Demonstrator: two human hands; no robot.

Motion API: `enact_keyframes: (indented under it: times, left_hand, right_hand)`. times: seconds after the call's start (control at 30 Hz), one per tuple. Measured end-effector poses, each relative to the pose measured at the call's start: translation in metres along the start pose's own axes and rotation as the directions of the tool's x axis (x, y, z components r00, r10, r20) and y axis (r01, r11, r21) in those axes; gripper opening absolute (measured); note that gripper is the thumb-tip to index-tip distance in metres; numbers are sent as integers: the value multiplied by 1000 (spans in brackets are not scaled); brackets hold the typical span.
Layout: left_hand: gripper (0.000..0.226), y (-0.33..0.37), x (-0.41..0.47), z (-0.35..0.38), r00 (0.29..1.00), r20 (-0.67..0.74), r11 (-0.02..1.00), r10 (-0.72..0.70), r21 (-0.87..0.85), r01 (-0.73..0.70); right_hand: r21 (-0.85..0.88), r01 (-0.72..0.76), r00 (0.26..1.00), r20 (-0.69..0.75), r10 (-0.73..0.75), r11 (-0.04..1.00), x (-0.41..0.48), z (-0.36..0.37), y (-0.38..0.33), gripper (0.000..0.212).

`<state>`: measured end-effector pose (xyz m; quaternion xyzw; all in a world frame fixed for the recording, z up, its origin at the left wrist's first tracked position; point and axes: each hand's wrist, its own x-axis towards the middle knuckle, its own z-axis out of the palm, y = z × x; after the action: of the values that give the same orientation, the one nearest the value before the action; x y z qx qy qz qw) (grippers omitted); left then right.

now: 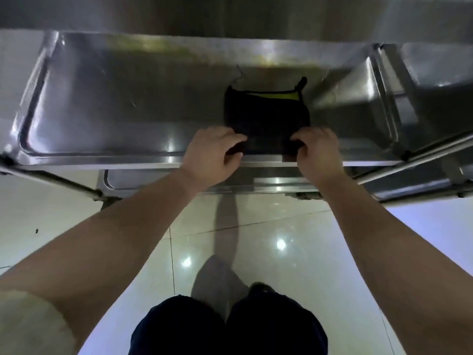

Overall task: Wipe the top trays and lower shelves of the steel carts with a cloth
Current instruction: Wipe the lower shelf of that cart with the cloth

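A black cloth [266, 116] with a yellow-green strip along its far edge lies flat on the top tray [115, 103] of a steel cart, right of the middle. My left hand [212, 155] pinches the cloth's near left corner at the tray's front rim. My right hand [317, 152] pinches the near right corner. Below the front rim, part of the cart's lower shelf [158, 179] shows.
A second steel cart [422, 80] stands against the first on the right, its tray tilted in view. A steel wall [230, 11] runs behind both carts. A cart leg brace [58, 180] juts out at the left. Glossy floor tiles [281, 239] lie below me.
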<state>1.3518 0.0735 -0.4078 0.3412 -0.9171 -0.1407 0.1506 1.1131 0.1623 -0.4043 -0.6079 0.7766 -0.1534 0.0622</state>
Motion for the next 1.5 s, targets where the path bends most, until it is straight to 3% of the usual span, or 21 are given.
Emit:
enact_keyframes:
  times: [0.07,0.1,0.17,0.23,0.37,0.47,0.57,0.67,0.73,0.87,0.97,1.07,1.2,1.33,1.4,1.5]
  left_hand:
    - [36,-19,9,3,979,-186,996,-78,-64,67]
    - [41,-29,22,3,971,-202,992,-125,-43,119]
    - [51,-51,55,5,979,-52,972,-198,121,203]
    - [51,-68,83,15,954,64,934,-292,234,270]
    - [54,-84,110,38,946,50,920,-320,254,298]
    - [57,-90,119,44,936,51,911,-348,255,325]
    - [59,-93,121,48,928,75,898,-366,290,331]
    - [58,-94,121,51,925,65,890,-375,303,340]
    - [55,-92,121,50,920,66,886,-387,304,351]
    - [53,-90,120,44,908,30,871,-417,297,390]
    - [53,-91,118,40,902,60,872,-427,292,393]
    - [53,-92,120,40,902,76,875,-425,290,388]
    - [54,-91,122,47,905,66,876,-419,290,385]
    - [54,-91,122,49,906,65,876,-419,292,384]
    - [54,-93,123,45,907,100,885,-410,285,369]
    - [53,-107,135,31,912,174,902,-371,302,309]
  right_hand:
    - [155,-40,989,-135,61,987,21,10,-13,39]
    - [145,-22,991,-130,41,989,35,16,-25,39]
    - [2,35,998,57,-35,999,58,34,-55,51]
    - [-142,44,966,257,-6,989,68,61,-75,63]
    - [-213,37,969,248,17,976,76,70,-25,72]
    - [-255,-124,960,214,181,959,86,43,52,78]
    - [-297,-318,906,183,380,901,89,14,124,75]
    - [-265,-481,846,108,522,835,95,13,131,74]
    - [-248,-443,873,100,478,861,112,29,90,74]
    - [-239,-76,976,183,122,968,123,75,-29,70]
    - [-199,30,974,224,15,980,120,77,-36,64]
    - [-197,-49,985,151,80,979,122,56,24,65]
    - [-239,-304,936,108,336,922,117,17,126,73]
    - [-234,-491,855,53,516,839,117,14,134,70]
    - [-215,-448,883,45,467,868,134,29,89,68]
    - [-213,-162,972,135,193,964,162,64,-9,67]
